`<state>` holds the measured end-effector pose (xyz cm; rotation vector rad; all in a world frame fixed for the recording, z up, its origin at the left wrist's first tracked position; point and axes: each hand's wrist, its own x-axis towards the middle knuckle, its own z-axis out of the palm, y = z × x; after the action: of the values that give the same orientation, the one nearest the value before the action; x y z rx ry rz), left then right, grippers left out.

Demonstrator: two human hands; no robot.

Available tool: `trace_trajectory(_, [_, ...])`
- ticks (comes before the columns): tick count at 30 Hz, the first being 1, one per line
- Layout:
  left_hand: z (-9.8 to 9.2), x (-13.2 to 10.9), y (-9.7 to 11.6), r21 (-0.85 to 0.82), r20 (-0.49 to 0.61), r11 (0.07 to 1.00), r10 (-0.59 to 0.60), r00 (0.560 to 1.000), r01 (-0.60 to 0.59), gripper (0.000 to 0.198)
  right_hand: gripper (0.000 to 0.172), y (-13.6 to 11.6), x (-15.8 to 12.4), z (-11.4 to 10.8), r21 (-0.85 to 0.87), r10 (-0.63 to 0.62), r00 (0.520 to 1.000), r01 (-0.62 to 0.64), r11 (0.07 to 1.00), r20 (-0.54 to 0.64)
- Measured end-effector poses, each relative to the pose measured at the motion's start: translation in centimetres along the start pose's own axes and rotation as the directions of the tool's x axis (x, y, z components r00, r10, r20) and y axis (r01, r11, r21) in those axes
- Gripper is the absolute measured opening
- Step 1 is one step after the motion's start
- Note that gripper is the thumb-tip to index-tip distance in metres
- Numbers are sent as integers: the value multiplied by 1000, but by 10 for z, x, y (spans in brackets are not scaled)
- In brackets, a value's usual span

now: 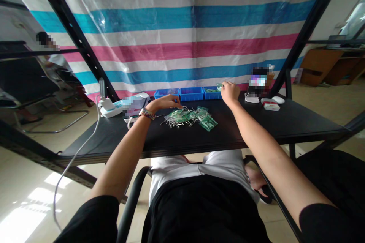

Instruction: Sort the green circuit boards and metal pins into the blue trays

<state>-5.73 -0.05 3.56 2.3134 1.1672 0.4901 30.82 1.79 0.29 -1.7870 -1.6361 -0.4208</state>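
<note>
My left hand (167,103) rests on the black table (256,125), fingers drawn together at the far edge of a pile of small green packets (207,121) and metal pins (178,122); what the fingertips pinch is too small to name. My right hand (229,92) reaches to the rightmost of three blue trays (211,93), fingers curled over green packets there; whether it holds one is unclear.
Two more blue trays (191,93) stand along the table's back edge. A white power strip (110,108) with a cable sits back left. A small red and white box (270,105) lies back right. A striped tarp (182,26) hangs behind. Another person sits far left.
</note>
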Motion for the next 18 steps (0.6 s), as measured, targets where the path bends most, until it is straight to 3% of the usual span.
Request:
trace_trajectory(3, [0, -3, 4, -5, 51, 998, -65, 997, 66, 29, 36, 2, 1, -1, 7, -7, 999, 7, 1000, -33])
trace_trajectory(7, [7, -1, 6, -47, 61, 998, -46, 997, 49, 29, 35, 2, 0, 4, 22, -11, 1000, 12, 1000, -29])
trace_trajectory(11, [8, 0, 4, -117, 64, 989, -79, 995, 86, 24, 33, -1, 3, 8, 98, 91, 995, -86, 991, -46])
trace_trajectory(14, [7, 0, 2, -90, 76, 989, -107, 991, 114, 18, 36, 1, 8, 6, 172, 170, 980, -150, 974, -105])
trace_trajectory(18, [4, -1, 1, 11, 3, 997, -77, 997, 77, 19, 39, 9, 12, 5, 184, 134, 984, -110, 977, -120])
